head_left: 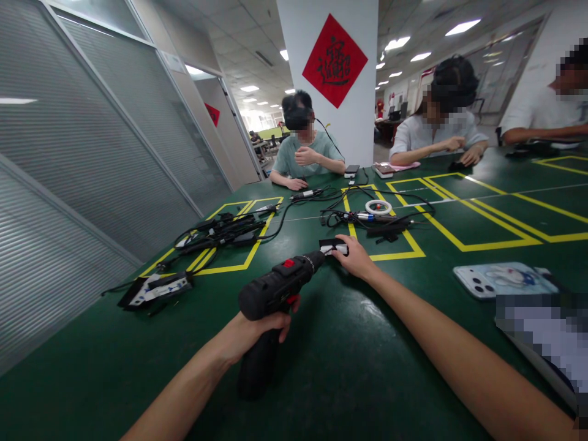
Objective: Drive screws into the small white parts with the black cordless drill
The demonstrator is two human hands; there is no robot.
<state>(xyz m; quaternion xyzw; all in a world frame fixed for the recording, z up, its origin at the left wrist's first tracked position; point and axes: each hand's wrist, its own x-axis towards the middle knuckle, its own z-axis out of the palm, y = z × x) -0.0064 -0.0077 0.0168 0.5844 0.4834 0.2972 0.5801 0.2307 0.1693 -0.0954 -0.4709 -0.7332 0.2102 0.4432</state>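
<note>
My left hand [263,327] is closed around the handle of the black cordless drill [280,285], held over the middle of the green bench [349,367]. My right hand [357,258] pinches a small black-and-white part [333,247] on the bench, at the drill's tip.

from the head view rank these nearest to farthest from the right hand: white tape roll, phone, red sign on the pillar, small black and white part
From the right hand:
1. small black and white part, pinched at its fingertips, at the tip of the drill.
2. white tape roll, just beyond the hand.
3. phone, off to the right, back facing up.
4. red sign, far back on the pillar.
</note>
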